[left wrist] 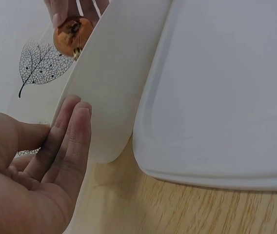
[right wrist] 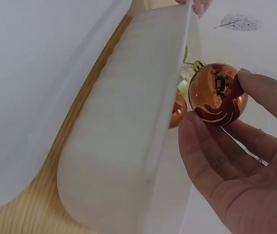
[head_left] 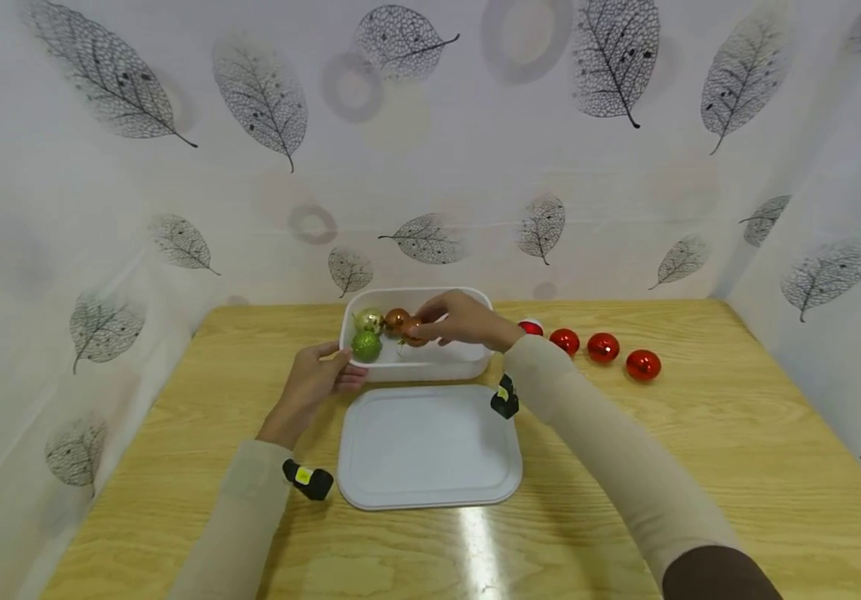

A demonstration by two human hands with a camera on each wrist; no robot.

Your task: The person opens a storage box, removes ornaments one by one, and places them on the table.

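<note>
A shiny copper Christmas ball [right wrist: 214, 92] with a gold cap is pinched between the thumb and fingers of my right hand [head_left: 463, 319], at the open top of a white plastic container [head_left: 430, 372]. My left hand [head_left: 313, 383] grips that container at its near left corner, thumb at the rim and fingers along the outer wall. Inside, toward the left end, lie a glittery green ball [head_left: 366, 346], a pale yellow-green ball [head_left: 369, 320] and another copper ball [head_left: 397, 321].
A flat white lid [head_left: 430, 446] lies on the wooden table [head_left: 738, 450] in front of the container. To the right, several red balls [head_left: 643, 365] form a slanting row, the farthest partly behind my right wrist. Leaf-patterned cloth [head_left: 430, 167] hangs behind and at both sides.
</note>
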